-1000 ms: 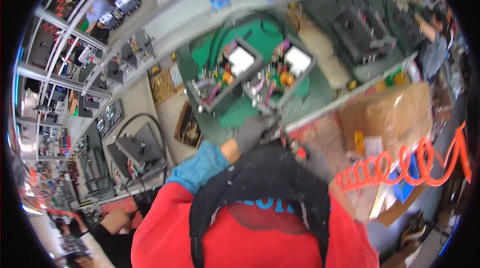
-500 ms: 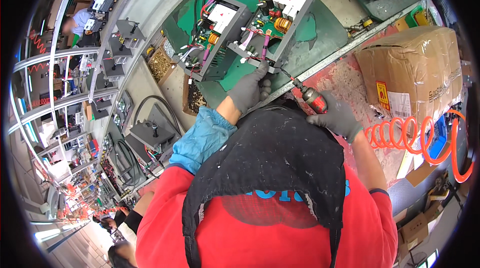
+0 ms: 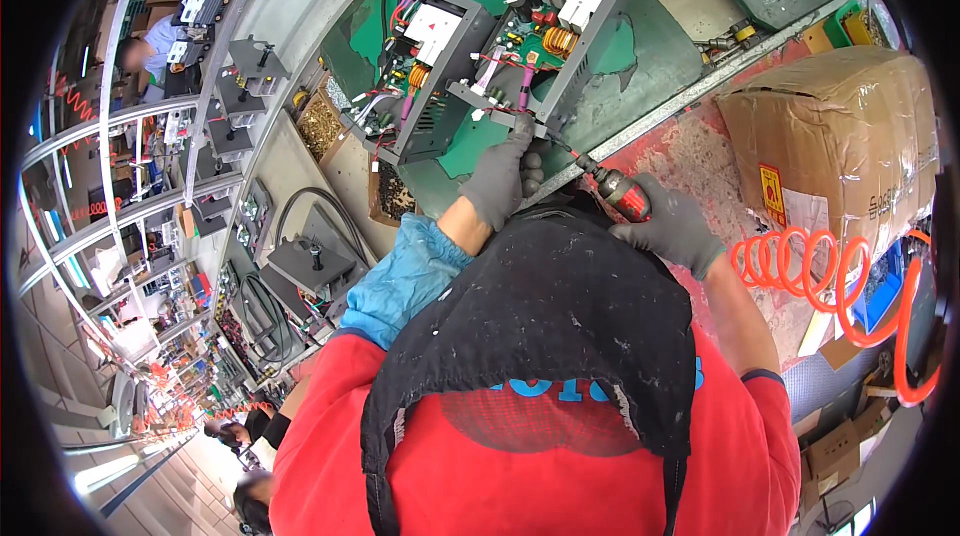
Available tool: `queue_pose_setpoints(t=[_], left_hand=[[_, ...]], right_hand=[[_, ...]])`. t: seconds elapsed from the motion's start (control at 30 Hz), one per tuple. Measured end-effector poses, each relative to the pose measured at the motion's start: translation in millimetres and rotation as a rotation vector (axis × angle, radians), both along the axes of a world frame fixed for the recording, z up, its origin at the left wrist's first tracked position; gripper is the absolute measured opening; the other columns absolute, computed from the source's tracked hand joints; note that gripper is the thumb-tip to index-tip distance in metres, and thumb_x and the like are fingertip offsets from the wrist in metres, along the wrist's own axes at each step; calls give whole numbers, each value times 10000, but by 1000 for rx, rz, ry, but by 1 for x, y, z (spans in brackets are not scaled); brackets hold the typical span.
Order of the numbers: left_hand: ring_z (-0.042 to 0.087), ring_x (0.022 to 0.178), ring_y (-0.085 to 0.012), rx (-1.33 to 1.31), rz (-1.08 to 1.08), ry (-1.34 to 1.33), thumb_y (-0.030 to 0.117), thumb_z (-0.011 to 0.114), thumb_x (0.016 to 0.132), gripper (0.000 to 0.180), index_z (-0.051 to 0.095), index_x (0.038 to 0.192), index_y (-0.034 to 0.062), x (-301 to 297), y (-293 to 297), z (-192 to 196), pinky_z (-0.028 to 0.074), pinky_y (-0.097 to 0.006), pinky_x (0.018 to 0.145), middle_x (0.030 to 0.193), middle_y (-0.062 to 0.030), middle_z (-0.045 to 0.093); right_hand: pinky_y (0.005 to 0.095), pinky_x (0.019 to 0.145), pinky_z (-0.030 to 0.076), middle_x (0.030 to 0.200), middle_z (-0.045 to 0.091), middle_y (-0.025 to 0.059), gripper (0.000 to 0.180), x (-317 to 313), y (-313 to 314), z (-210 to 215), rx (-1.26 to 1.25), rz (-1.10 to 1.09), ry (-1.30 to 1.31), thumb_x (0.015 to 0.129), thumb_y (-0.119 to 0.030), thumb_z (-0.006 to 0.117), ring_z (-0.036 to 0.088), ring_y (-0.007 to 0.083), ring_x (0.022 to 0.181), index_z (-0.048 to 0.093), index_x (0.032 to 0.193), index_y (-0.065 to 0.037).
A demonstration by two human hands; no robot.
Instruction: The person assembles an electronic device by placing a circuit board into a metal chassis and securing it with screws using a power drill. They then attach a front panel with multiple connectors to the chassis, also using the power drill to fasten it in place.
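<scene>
My right hand (image 3: 672, 228), in a grey glove, is wrapped round a red and black power screwdriver (image 3: 630, 200). The tool's long bit slants up and left to the near edge of an open grey metal case (image 3: 592, 31). Inside that case are a white block, a copper-wound coil and purple-sleeved wires. At its near edge, my left hand (image 3: 500, 174), also gloved, presses with a stretched finger while its other fingers curl under. Whether a screw sits at the bit tip is too small to tell. A second similar open case (image 3: 455, 86) stands just left.
Both cases rest on a green mat (image 3: 640, 86). Left of it are boxes of small brass (image 3: 320, 128) and dark (image 3: 392, 194) screws. A large cardboard box (image 3: 830, 136) stands right, above an orange coiled hose (image 3: 850, 266). Other people are at the far left.
The view has shifted slightly, so the cases appear a little higher and further left. Both hands keep nearly the same places at the case's near edge, with the screwdriver still held.
</scene>
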State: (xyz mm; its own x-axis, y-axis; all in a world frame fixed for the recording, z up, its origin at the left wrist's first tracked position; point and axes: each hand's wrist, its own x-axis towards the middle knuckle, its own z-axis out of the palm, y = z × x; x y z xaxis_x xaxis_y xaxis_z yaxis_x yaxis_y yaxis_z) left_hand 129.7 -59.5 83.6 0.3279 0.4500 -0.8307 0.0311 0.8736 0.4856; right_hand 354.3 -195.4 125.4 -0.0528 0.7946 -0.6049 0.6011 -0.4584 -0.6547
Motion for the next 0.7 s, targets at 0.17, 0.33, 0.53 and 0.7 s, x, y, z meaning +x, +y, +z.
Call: queue_pose_setpoints(t=[0.17, 0.33, 0.53, 0.7], left_hand=[[468, 524, -118, 4, 21, 46, 568, 637, 798, 488, 557, 841, 89, 6, 0, 8, 376, -251, 464, 636, 5, 463], [425, 530, -106, -7, 30, 70, 565, 622, 810, 491, 545, 874, 84, 10, 1, 9, 360, -249, 467, 647, 12, 441], [398, 619, -106, -161, 9, -39, 483, 581, 867, 414, 535, 1024, 103, 13, 15, 18, 384, -257, 530, 832, -19, 490], [407, 646, -113, -280, -22, -159, 437, 590, 871, 375, 531, 1050, 112, 5, 27, 14, 389, -266, 540, 902, -24, 502]], right_hand=[[440, 763, 465, 915, 634, 205, 694, -3, 5, 3, -14, 20, -60, 661, -503, 735, 611, 392, 890, 498, 1187, -117], [440, 752, 466, 901, 642, 206, 692, -6, 8, 6, 22, 15, -75, 676, -524, 707, 618, 388, 868, 501, 1196, -118], [442, 719, 472, 869, 647, 181, 638, -4, 14, 11, 66, 108, -207, 707, -501, 696, 628, 369, 834, 485, 1170, -115], [446, 662, 474, 805, 644, 161, 596, -2, 19, 8, 121, 178, -261, 736, -473, 684, 633, 360, 763, 465, 1159, -115]])
